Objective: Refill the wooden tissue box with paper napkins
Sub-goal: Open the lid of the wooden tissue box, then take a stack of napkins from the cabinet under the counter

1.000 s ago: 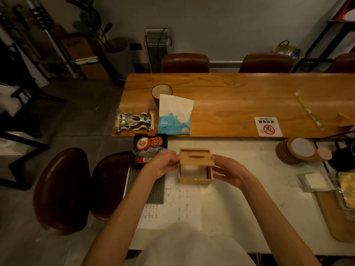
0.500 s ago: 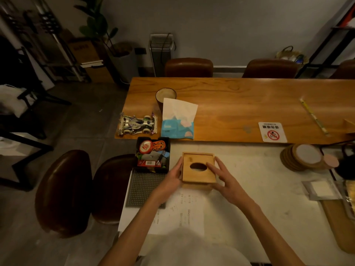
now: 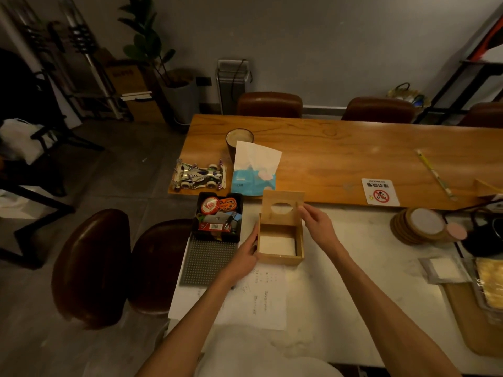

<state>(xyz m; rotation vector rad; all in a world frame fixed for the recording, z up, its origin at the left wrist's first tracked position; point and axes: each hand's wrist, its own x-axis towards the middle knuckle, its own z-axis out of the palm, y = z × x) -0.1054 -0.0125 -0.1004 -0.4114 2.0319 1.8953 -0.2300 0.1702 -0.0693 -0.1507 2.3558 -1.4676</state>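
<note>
The wooden tissue box [image 3: 280,259] stands on the white table [image 3: 353,295] with its lid [image 3: 283,210] swung up on the far side, the oval slot showing. A low layer of white napkins [image 3: 277,244] lies at the bottom. My left hand [image 3: 246,250] rests flat against the box's left wall. My right hand [image 3: 317,223] pinches the right edge of the raised lid. A blue pack of paper napkins [image 3: 253,172], one white sheet sticking up, sits just beyond on the wooden table [image 3: 353,159].
Left of the box are a black tray of small items [image 3: 217,217] and a grey studded baseplate [image 3: 208,261]. A toy race car [image 3: 198,175] and a cup [image 3: 239,138] sit by the napkin pack. Round coasters [image 3: 420,227] and a teapot [image 3: 487,235] stand at the right. A printed paper [image 3: 261,297] lies near me.
The box lid, flat and shut half a second ago, now stands upright with my right hand on its edge. My left hand has slid down along the box's left wall.
</note>
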